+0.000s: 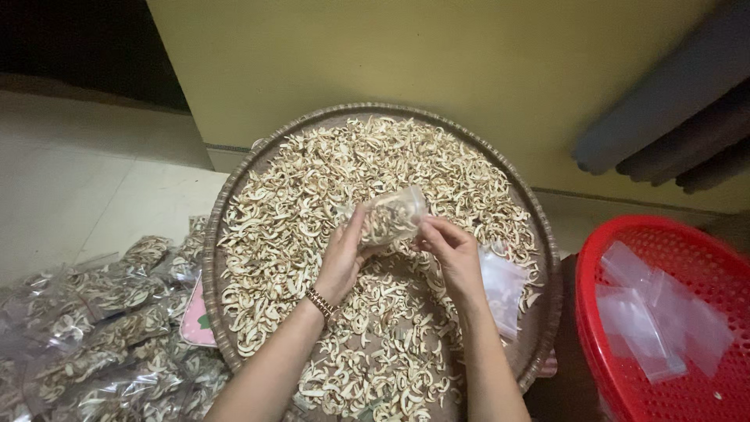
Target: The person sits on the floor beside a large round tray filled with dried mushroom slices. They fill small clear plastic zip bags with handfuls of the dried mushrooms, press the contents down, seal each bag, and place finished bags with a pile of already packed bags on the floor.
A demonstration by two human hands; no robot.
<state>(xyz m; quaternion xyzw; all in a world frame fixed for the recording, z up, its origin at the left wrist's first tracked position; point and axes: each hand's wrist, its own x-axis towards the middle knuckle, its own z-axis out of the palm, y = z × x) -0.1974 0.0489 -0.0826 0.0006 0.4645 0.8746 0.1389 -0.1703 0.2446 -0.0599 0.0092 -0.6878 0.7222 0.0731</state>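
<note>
A small clear plastic bag (393,215), partly filled with pale dried curled slices, is held over a big round woven tray (221,203). My left hand (342,258), with a bracelet at the wrist, grips the bag from the left side. My right hand (451,252) pinches the bag's right edge with its fingertips. The tray is covered with many loose dried slices (312,180) of the same kind. Both forearms reach in from the bottom of the view.
Several filled clear bags (101,328) lie piled on the floor at left. A red plastic basket (601,258) at right holds empty clear bags (656,312). Another empty bag (501,285) lies on the tray's right side. A yellow wall (406,55) stands behind.
</note>
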